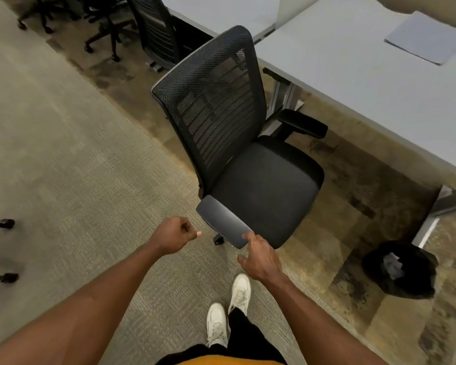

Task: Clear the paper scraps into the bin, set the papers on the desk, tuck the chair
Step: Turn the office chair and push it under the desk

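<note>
A black mesh-backed office chair (248, 154) stands on the carpet, pulled out from the grey desk (366, 83) and turned sideways to it. My right hand (259, 256) has its fingers spread, with the fingertips touching the near end of the chair's grey armrest (221, 219). My left hand (173, 234) is curled into a loose fist just left of that armrest, holding nothing. A stack of white papers (427, 38) lies on the desk's far right. A black-lined bin (400, 270) with crumpled paper scraps (392, 266) inside sits on the floor by the desk leg.
Other black office chairs (156, 32) stand at the top left beside a second desk (221, 11). Another chair's base (0, 248) pokes in at the left edge. My white shoes (229, 312) are on the carpet just behind the chair.
</note>
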`<state>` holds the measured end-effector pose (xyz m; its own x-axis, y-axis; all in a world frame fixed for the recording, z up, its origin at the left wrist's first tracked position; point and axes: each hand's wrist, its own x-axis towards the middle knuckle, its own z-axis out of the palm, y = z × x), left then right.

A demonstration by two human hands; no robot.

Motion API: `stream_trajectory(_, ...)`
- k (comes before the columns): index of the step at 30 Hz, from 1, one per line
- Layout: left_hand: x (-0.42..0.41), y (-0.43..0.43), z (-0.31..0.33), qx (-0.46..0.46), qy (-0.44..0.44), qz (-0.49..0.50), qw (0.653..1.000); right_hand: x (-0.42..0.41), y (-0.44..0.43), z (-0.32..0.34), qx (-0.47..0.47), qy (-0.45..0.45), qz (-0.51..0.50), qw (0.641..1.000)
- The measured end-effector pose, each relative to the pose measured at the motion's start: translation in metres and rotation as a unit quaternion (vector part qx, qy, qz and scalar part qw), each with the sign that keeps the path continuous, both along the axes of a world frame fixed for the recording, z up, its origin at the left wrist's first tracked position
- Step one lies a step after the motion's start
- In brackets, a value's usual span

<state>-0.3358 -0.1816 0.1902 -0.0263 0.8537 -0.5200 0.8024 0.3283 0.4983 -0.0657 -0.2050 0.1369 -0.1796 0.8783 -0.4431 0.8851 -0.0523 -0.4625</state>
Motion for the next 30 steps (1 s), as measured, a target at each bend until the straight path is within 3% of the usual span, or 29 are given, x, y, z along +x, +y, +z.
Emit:
stream_trajectory(17, -0.048, 0.182, 0.049, 0.105, 0.006, 0.103, 0.989, -0.024, 0.08, -0.053, -0.042, -0.05, 0.057, 0.996)
stream_trajectory(23, -0.065, 0.238, 0.058, 0.184, -0.112, 0.2, 0.956, -0.052, 0.089, -0.07, -0.036, -0.106, 0.057, 0.992)
stream_trajectory(30, -0.077, 0.275, 0.078, 0.206, -0.232, 0.207, 0.928, -0.084, 0.087, -0.079, -0.031, -0.178, 0.005, 0.983)
